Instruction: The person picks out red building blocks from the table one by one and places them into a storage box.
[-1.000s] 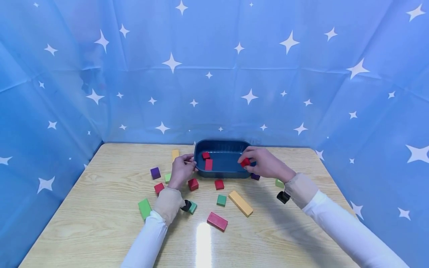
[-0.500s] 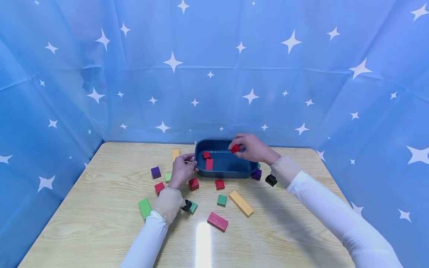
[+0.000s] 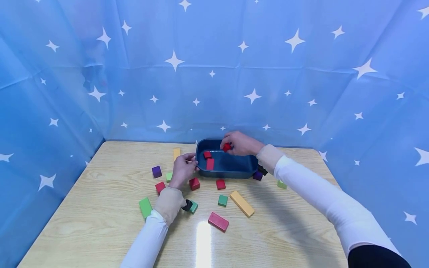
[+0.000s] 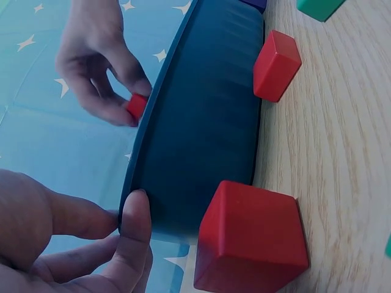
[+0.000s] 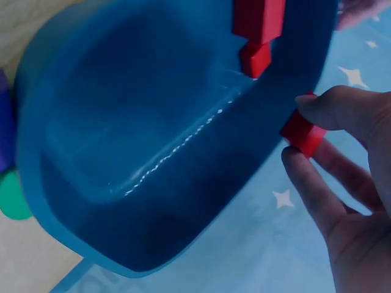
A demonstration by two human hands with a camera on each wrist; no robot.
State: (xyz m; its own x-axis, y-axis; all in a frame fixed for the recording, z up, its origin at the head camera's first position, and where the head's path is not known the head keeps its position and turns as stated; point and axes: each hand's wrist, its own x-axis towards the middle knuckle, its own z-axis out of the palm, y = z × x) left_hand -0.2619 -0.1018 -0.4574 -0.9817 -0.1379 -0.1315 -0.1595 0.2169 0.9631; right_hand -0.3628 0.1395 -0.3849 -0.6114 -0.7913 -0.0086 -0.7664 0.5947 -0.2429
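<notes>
A dark blue oblong basin (image 3: 234,174) stands at the back of the table, with two red blocks (image 3: 210,164) inside at its left end. At that end my left hand (image 3: 182,171) pinches the rim between thumb and fingers, as the left wrist view shows. My right hand (image 3: 242,144) holds a small red block (image 5: 303,132) by thumb and fingertips, above the basin near its far rim. Just outside the near wall sit a red cube (image 4: 253,238) and another red block (image 4: 278,65).
On the wooden table (image 3: 100,223) lie a yellow bar (image 3: 242,204), a dark red bar (image 3: 218,222), a green block (image 3: 222,200), a bright green bar (image 3: 145,207) and a purple cube (image 3: 156,171). A blue starry cloth (image 3: 214,108) hangs behind and at both sides.
My right hand has moved left and somewhat away from me, from the basin's right end toward its far rim, carrying the small red block. My left hand keeps its hold on the rim.
</notes>
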